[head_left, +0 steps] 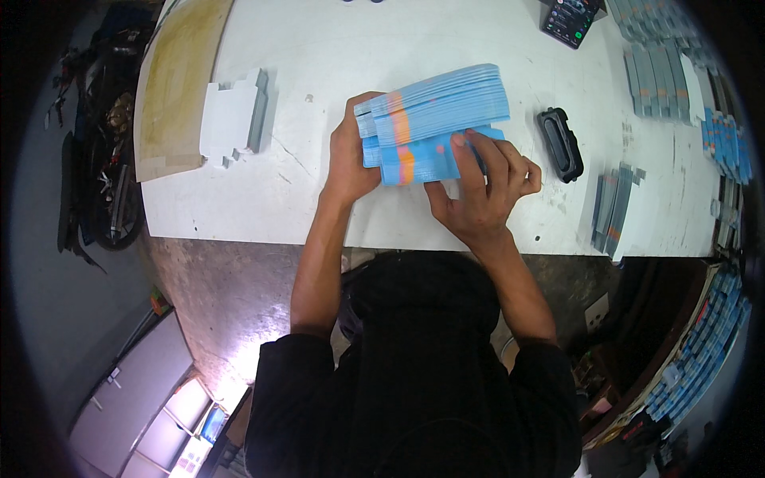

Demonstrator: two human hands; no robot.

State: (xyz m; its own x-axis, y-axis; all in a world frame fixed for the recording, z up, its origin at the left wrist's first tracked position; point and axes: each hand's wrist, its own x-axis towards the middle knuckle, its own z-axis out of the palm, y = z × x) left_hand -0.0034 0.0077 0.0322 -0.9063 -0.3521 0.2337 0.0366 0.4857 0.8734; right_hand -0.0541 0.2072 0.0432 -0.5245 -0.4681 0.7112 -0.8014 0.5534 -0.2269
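A thick stack of flat blue cartons (446, 99) with an orange and pink stripe stands over the white table in front of me. The upper part lies fanned at a slant, and a lower part (426, 163) shows beneath it. Wrapped round the stack's left end is my left hand (351, 159), its fingers mostly hidden behind the cartons. At the near right corner, my right hand (486, 187) has bent fingers on the lower cartons, with its thumb at their near edge.
To the left on the white table (303, 207) lie a brown board (179, 88) and a pile of white flat cartons (231, 119). On the right are a black oblong case (561, 145), a phone (570, 22), grey carton stacks (657, 80) and a smaller bundle (612, 209) near the front edge.
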